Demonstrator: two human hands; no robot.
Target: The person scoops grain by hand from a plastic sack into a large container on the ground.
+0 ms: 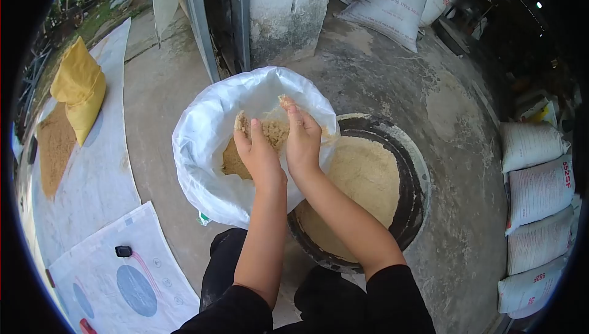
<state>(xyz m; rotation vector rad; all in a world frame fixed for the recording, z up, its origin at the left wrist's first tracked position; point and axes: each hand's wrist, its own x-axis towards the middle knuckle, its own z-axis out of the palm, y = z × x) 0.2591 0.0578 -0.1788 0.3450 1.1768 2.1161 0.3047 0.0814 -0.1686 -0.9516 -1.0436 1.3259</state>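
Note:
An open white plastic sack [199,131] stands in front of me with its rim folded outward. Inside it lies light-brown crumbly meal [235,163]. My left hand [260,153] and my right hand [303,142] are over the sack's mouth, palms turned towards each other and apart. Both hands look open, with damp crumbs stuck to the fingertips. Close against the sack on the right is a round black tub [412,202] holding pale yellow powder [368,177]. My right forearm crosses above the tub and hides part of it.
Filled white sacks [392,3] lean at the back beside a pillar [285,21], and more sacks [540,193] are stacked at right. On the left, a yellow sack [83,92] stands by a brown grain pile [58,144] on a sheet. A small black object [123,251] lies on a printed sheet.

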